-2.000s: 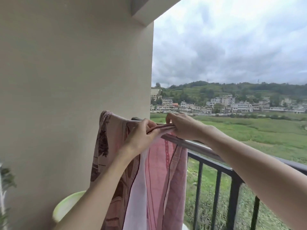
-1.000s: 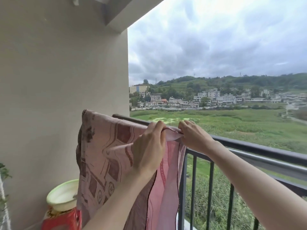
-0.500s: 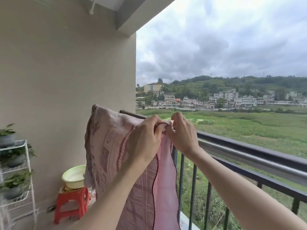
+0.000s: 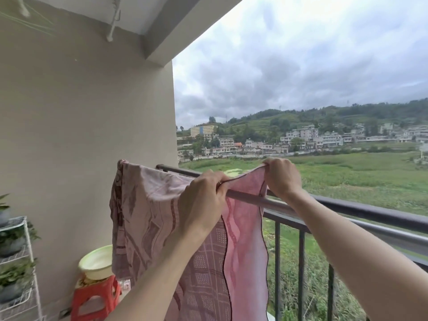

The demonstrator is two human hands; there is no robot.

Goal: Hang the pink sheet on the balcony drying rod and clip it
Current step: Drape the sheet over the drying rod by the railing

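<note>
While the beige wall fills everything to my left and the overcast sky opens to the right, the pink sheet hangs over the drying rod at the wall end of the balcony, falling in long folds below the bottom of my view. Its left part is bunched and draped, with a brown geometric print; the right part is plainer pink with a dark scalloped hem. Behind the rod runs the dark railing, its upright bars dropping beside the sheet's right edge. To the right of the sheet the rod and railing are bare all the way to the frame's edge. My left hand has its fingers curled over the sheet's top edge, pinching it right at the rod. My right hand pinches the upper right corner and holds it lifted a little above the rod, so the edge between my hands is stretched taut. Low on the left, near the wall, a red stool carries a pale green basin, just beside the sheet's hanging folds. Farther left stands a white wire shelf with potted plants. No writing shows on any of it that I can read.
</note>
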